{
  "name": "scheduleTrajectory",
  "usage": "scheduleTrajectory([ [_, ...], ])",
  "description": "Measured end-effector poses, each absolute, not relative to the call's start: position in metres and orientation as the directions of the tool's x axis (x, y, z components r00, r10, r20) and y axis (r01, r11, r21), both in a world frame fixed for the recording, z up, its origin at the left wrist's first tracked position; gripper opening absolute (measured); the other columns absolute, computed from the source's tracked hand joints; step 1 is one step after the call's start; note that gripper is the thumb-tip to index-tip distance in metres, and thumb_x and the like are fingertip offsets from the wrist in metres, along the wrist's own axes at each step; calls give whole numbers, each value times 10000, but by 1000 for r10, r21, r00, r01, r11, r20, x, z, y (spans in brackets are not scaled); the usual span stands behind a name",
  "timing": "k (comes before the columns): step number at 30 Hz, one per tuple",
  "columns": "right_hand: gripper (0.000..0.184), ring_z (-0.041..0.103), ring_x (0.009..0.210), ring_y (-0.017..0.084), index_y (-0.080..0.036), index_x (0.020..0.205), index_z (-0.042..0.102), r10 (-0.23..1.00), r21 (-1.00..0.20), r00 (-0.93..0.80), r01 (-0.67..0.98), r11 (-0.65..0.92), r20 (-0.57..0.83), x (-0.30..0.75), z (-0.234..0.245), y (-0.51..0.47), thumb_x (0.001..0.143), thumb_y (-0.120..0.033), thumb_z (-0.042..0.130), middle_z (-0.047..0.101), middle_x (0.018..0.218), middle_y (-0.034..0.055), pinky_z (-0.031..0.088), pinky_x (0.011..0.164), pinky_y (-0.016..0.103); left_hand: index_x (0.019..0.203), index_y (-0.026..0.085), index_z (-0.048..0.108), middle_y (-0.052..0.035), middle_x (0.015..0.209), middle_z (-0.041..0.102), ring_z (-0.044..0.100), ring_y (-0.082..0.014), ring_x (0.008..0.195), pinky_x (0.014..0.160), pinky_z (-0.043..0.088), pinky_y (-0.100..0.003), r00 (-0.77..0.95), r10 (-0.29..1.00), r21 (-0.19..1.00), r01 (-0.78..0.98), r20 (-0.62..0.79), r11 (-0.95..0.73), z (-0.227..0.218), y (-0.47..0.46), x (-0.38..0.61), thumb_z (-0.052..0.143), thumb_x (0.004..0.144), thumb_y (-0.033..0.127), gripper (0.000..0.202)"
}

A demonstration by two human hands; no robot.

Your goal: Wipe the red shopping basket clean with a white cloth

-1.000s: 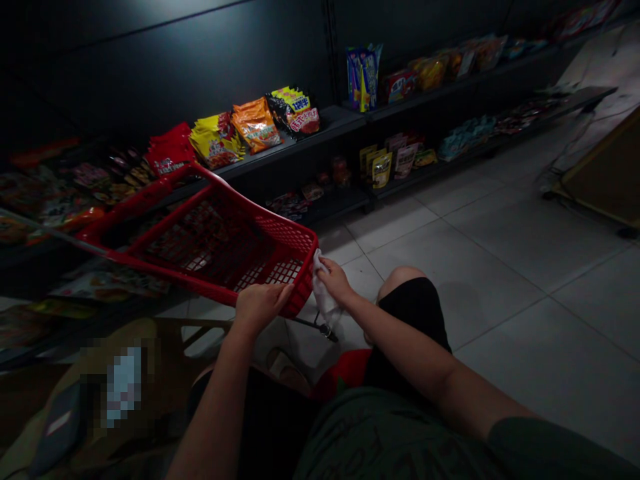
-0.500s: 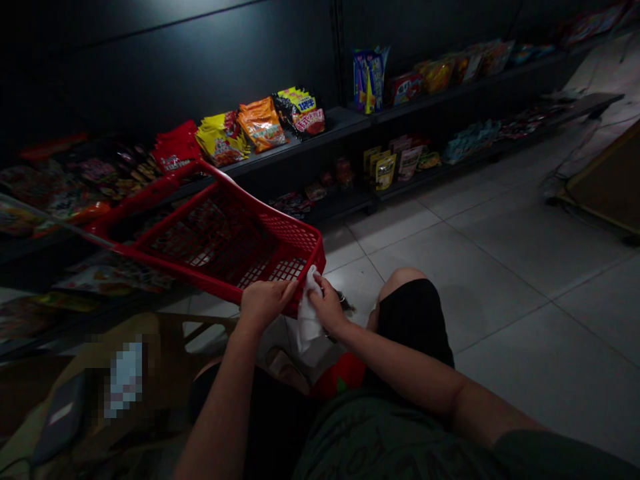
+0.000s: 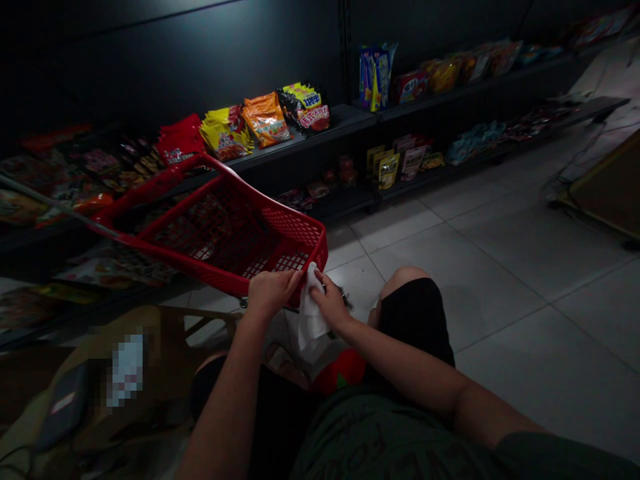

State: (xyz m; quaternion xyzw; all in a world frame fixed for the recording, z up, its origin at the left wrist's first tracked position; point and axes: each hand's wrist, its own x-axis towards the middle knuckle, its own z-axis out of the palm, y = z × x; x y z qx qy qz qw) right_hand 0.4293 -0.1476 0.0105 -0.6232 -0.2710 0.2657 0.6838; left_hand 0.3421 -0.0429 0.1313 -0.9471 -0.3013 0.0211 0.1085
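A red plastic shopping basket [image 3: 225, 230] is tilted in front of me above the floor. My left hand [image 3: 271, 292] is closed over its near rim and holds it up. My right hand [image 3: 327, 303] is closed on a white cloth [image 3: 311, 320] and presses it against the basket's near corner. The cloth hangs down below both hands. My bent knee in black shorts [image 3: 413, 313] is just right of the hands.
Dark shelves [image 3: 350, 120] along the wall carry several snack bags [image 3: 265, 120]. Grey tiled floor [image 3: 500, 267] spreads to the right. A brown box-like object [image 3: 610, 187] sits at the far right. A cardboard box [image 3: 125, 373] lies at lower left.
My right hand with the cloth has slid from the basket's right corner down and left along the rim, closer to my left hand. The basket has shifted slightly right and up.
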Motion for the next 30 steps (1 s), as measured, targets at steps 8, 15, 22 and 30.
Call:
scheduleTrajectory([
  [8,397,580,1135,210,-213,1190,611,767,-992,630,55,117,125,394,-14,-154,794,-222,578,629,1217,66,430,1047,383,986,261,762,-99,904,776,719,-258,838,677,405,-297,786,618,-189,605,-15,-774,137,-44,350,247,987,565,598],
  [15,214,599,949,215,-204,872,695,756,-998,653,-13,60,36,436,-30,-138,670,-210,627,676,966,36,446,950,365,946,272,766,-87,887,778,715,-257,821,694,405,-302,798,602,-209,590,8,-780,134,-44,344,218,990,570,626],
  [22,307,578,940,193,-215,1016,649,491,-963,865,-212,168,-105,438,-20,-123,724,-303,612,662,1027,23,468,848,299,947,283,767,-89,849,773,707,-252,782,651,369,-302,810,585,-207,579,33,-789,132,-46,343,205,988,581,637],
  [30,302,586,785,168,-195,929,680,561,-887,795,-409,213,-232,448,-27,-123,646,-284,622,686,872,0,471,716,261,909,263,765,-91,873,779,705,-242,786,642,346,-294,827,563,-203,552,3,-809,133,-44,331,227,992,564,623],
])
